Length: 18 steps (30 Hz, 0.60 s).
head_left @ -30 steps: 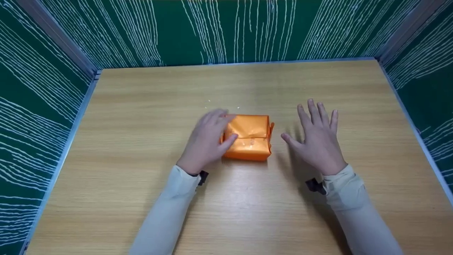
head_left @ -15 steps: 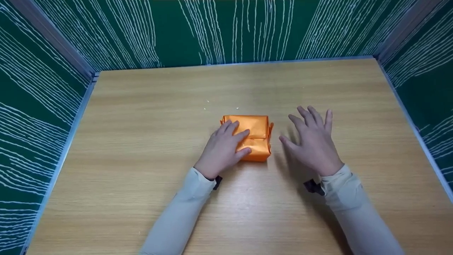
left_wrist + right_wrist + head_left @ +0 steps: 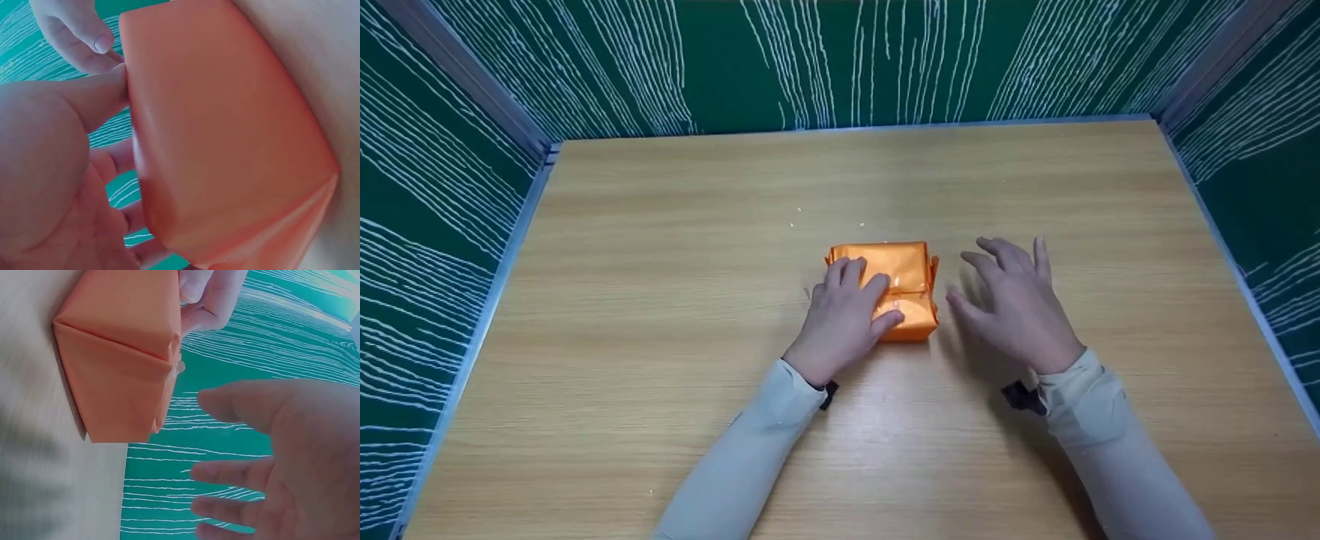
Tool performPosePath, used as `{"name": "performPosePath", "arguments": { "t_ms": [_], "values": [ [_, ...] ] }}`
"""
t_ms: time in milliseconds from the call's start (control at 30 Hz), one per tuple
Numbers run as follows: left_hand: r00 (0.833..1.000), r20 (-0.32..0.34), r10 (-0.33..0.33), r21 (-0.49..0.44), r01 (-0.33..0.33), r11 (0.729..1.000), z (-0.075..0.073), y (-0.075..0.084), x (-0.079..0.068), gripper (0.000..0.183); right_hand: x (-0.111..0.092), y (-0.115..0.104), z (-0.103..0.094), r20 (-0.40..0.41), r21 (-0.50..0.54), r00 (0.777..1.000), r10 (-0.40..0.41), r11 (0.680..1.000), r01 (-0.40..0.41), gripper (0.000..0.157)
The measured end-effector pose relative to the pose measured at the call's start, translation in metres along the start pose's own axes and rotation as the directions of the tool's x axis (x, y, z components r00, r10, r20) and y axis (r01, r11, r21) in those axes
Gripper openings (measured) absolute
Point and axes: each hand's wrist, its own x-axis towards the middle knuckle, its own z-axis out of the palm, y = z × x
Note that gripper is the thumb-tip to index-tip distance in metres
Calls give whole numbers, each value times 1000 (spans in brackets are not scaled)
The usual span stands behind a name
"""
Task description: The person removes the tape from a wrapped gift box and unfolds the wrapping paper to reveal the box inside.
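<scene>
A small box-shaped package in shiny orange wrapping paper lies mid-table, with a seam across its top and folded paper at its ends. My left hand rests on its left part, fingers and thumb spread over the top and covering that corner. In the left wrist view, the thumb touches the upper edge of the orange package, and fingertips disappear behind it. To the right of the package, my right hand hovers apart from it, fingers loosely bent and holding nothing. The right wrist view shows the package's folded end.
The wooden table is edged with blue strips, and green panels with white lines rise at its back and sides. A few tiny white specks lie behind the package. Black wrist straps sit at the light sleeves.
My left hand has moved right and toward me, from the package's left end onto its top. The right hand's fingers, spread wide before, have bent and drawn slightly toward the package.
</scene>
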Motion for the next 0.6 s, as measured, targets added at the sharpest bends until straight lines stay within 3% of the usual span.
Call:
{"name": "performPosePath", "arguments": {
  "t_ms": [367,600],
  "values": [
    [1000,14,5,17,-5,1000,5,-1,-1,51,-2,-6,-1,-32,47,997,-65,997,66,37],
    [1000,12,-8,27,8,1000,2,-3,1,53,6,-19,-5,33,37,997,-75,997,74,29]
  ]
}}
